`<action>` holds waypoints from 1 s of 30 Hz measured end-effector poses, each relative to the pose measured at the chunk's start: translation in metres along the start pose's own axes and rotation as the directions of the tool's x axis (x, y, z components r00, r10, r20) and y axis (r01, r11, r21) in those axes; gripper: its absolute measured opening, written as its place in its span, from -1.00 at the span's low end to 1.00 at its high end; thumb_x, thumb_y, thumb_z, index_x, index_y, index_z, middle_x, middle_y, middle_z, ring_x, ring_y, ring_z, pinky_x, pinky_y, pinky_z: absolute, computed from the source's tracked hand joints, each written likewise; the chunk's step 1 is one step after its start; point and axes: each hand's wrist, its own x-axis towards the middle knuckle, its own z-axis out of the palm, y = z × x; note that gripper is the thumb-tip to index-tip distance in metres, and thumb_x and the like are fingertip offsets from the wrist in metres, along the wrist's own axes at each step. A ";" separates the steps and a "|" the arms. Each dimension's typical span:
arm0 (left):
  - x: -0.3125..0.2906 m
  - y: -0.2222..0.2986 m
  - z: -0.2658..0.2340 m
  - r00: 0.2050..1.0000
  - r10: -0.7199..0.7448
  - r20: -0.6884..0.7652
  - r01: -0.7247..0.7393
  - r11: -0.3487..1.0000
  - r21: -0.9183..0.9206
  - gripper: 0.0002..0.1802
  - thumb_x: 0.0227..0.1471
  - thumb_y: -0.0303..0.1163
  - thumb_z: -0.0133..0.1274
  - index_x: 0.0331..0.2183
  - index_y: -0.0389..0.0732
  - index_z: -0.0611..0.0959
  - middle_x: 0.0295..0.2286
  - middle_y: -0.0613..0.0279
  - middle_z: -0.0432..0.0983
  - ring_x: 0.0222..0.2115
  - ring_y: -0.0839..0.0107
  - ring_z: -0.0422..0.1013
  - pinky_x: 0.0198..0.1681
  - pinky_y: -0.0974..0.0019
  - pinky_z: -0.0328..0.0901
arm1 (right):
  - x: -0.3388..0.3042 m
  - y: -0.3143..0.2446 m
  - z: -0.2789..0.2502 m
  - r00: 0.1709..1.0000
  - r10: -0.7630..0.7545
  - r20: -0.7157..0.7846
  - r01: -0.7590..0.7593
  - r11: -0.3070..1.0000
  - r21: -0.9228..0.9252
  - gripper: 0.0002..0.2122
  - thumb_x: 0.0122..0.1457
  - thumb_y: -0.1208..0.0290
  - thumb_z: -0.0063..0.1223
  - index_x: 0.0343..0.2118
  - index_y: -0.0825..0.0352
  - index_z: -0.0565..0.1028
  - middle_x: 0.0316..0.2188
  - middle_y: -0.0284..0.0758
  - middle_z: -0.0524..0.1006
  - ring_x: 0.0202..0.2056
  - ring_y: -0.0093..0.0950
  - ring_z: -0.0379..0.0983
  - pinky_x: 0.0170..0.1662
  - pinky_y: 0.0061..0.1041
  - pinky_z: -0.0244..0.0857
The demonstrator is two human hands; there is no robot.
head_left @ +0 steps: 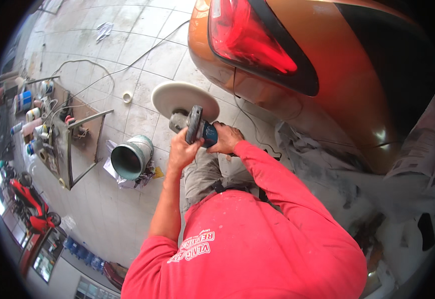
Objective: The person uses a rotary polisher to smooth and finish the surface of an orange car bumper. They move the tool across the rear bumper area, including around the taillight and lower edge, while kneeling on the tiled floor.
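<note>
Left grip [182,150]: bare fingers wrapped round the dark handle of a polisher. Right grip [226,138]: closed about the blue body of the same polisher [209,134], rear end. Pale marking on the blue housing, too small to make out.

Polisher held in front of the thighs, its broad round pad [180,95] turned up and away from the wearer. Strip of tiled floor [147,74] seen between pad and the orange car [322,42]; pad near the bumper corner, below the red tail light [247,37].

Writing: red shirt [272,239] carries white block lettering and a smaller line across the back. Printed sheets [422,149] by the car's side, print too fine to read. At left, cans [23,101] with coloured labels, blue and white among them, stand about a metal-framed bench [90,119]; label text illegible.

Floor, left of the legs: grey-green bucket [145,145] with crumpled paper around its base; pale ring-shaped roll [127,101] farther off. Thin cable [150,48] runs across the tiles.
</note>
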 end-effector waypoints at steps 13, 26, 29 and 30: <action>0.029 -0.037 0.091 0.994 0.080 0.075 -0.090 0.984 0.155 -0.67 0.07 -0.29 0.43 -0.28 -0.27 0.63 -0.48 -0.15 0.63 -0.41 -0.19 0.62 -0.33 -0.02 0.45 | 0.008 0.091 0.064 0.922 0.130 -0.364 -0.120 0.992 0.049 -0.14 -0.26 -0.27 0.59 0.04 0.23 0.53 -0.02 -0.14 0.69 0.10 -0.04 0.61 0.18 0.05 0.41; 0.112 -0.196 0.091 0.913 0.120 0.390 -0.174 0.979 0.105 -0.64 0.03 -0.48 0.42 -0.10 -0.30 0.71 -0.41 0.31 0.63 -0.37 0.55 0.45 -0.21 0.30 0.45 | 0.163 0.164 0.173 0.786 0.064 -0.615 0.027 0.990 0.138 -0.28 -0.21 -0.02 0.60 0.02 0.18 0.53 -0.08 -0.15 0.67 -0.02 -0.07 0.64 0.09 -0.04 0.49; 0.111 -0.215 0.120 0.879 0.270 0.394 -0.285 0.958 -0.020 -0.61 0.02 -0.48 0.43 -0.10 -0.33 0.68 -0.43 0.20 0.62 -0.39 0.51 0.45 -0.23 0.26 0.45 | 0.173 0.194 0.181 0.725 -0.080 -0.684 0.183 0.980 0.080 -0.28 -0.25 0.02 0.62 0.01 0.18 0.53 -0.12 -0.16 0.65 -0.05 -0.04 0.62 0.06 -0.03 0.48; 0.101 -0.210 0.129 0.880 0.284 0.379 -0.342 0.935 0.093 -0.62 0.03 -0.47 0.44 -0.12 -0.33 0.66 -0.45 0.10 0.61 -0.42 0.43 0.47 -0.24 0.22 0.45 | 0.177 0.205 0.181 0.701 -0.142 -0.699 0.244 0.969 0.047 -0.28 -0.26 0.03 0.62 0.01 0.19 0.53 -0.13 -0.17 0.65 -0.06 -0.03 0.61 0.05 -0.03 0.48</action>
